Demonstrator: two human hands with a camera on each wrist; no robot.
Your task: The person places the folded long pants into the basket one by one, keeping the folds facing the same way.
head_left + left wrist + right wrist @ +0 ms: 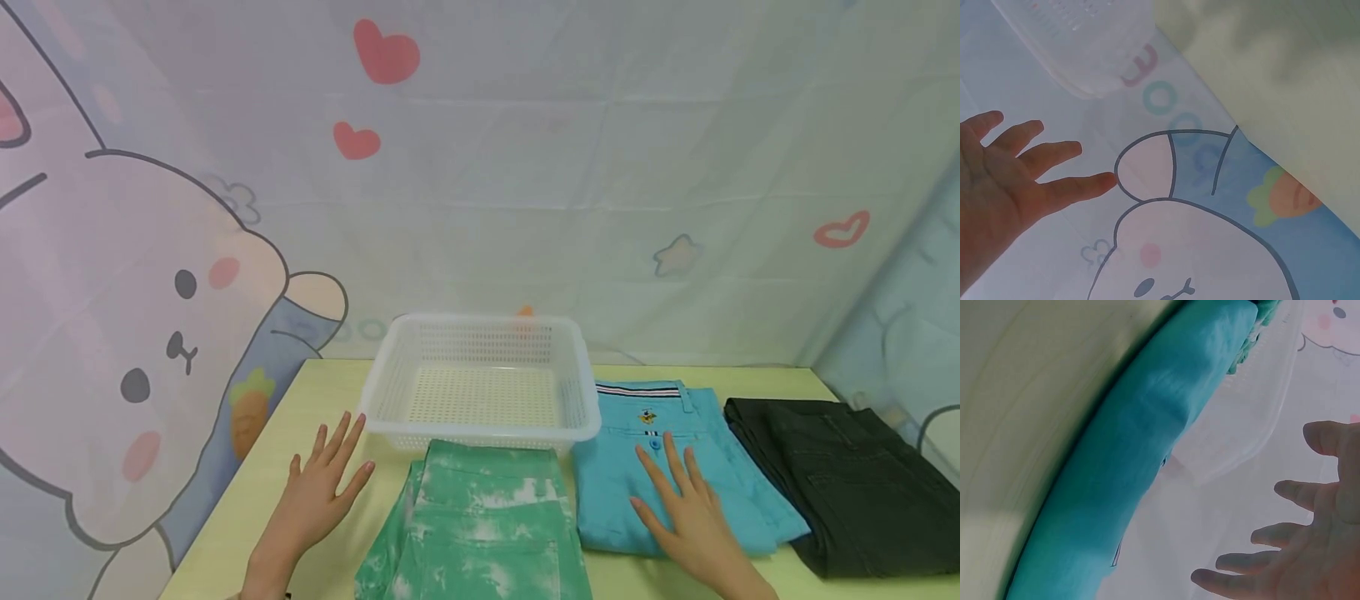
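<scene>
Head view: hands (313, 498) (693, 527) apart, fingers spread above yellow table (330, 393), blue trousers (738, 477); backdrop (487, 208) seemingly cloth.

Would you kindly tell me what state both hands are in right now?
Left hand: open and spread, holding nothing.
Right hand: open and spread over the blue trousers, holding nothing.
</scene>
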